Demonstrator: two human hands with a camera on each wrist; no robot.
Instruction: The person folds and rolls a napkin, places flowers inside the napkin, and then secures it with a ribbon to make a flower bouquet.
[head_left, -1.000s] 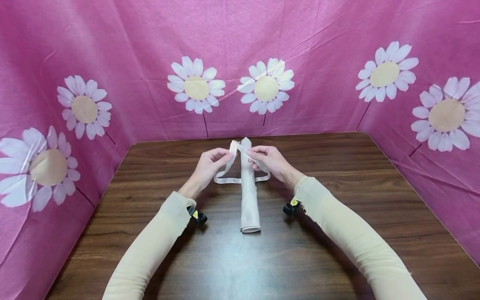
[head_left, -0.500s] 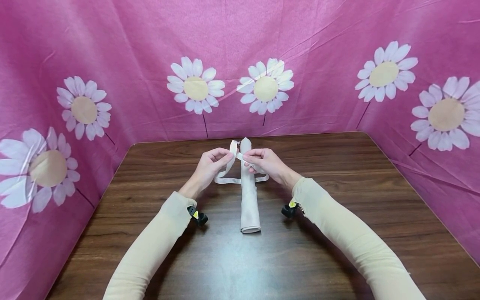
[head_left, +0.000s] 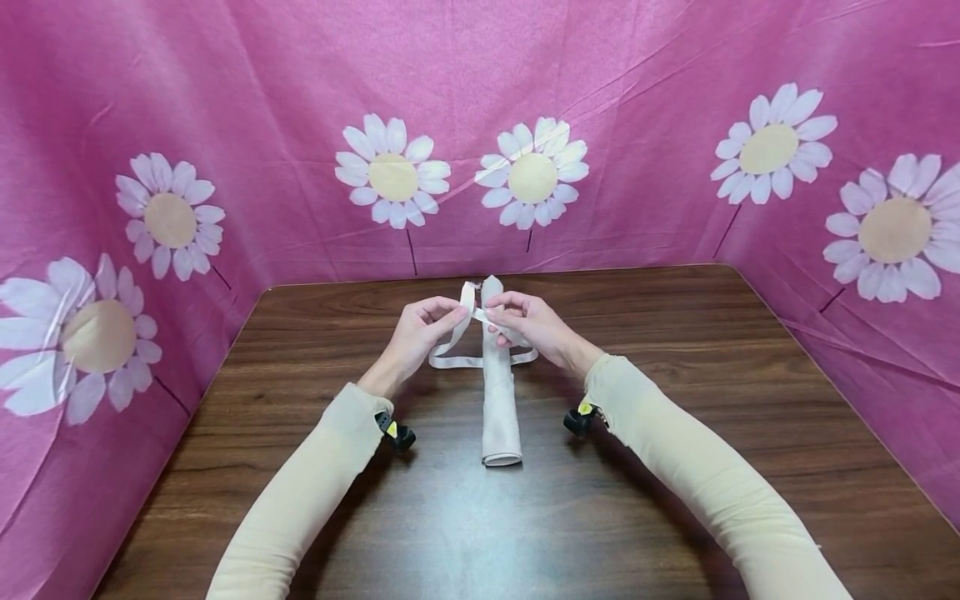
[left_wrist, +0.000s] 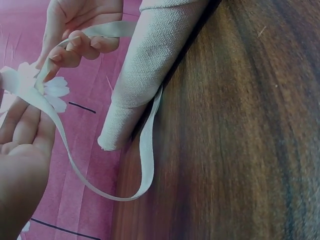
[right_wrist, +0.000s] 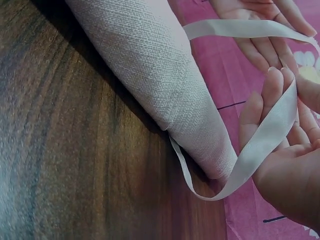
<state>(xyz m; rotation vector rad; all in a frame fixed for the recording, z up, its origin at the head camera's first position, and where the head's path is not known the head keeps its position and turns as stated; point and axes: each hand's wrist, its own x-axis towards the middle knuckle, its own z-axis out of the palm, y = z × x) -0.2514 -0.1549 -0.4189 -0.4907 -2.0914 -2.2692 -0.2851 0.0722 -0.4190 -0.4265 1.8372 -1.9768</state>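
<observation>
A rolled length of off-white woven cloth (head_left: 500,408) lies lengthwise on the table, its near end showing the coiled layers. A white ribbon (head_left: 457,362) runs beneath the roll and rises on both sides. My left hand (head_left: 422,333) pinches one side of the ribbon between thumb and fingers, left of the roll's far part. Over the roll, my right hand (head_left: 542,329) pinches the other side of it. The two ribbon lengths cross between the hands, as the ribbon (left_wrist: 37,95) shows in the left wrist view. In the right wrist view the cloth roll (right_wrist: 150,75) has a coarse weave.
The dark wood-grain table (head_left: 360,517) ends just beyond the roll's far tip. A pink curtain (head_left: 465,67) printed with white daisies encloses the back and both sides. Each wrist carries a small black camera (head_left: 579,418).
My right hand has moved slightly left with its ribbon length, toward the left hand, and that stretch now sits lower. The left hand and the roll have stayed in place.
</observation>
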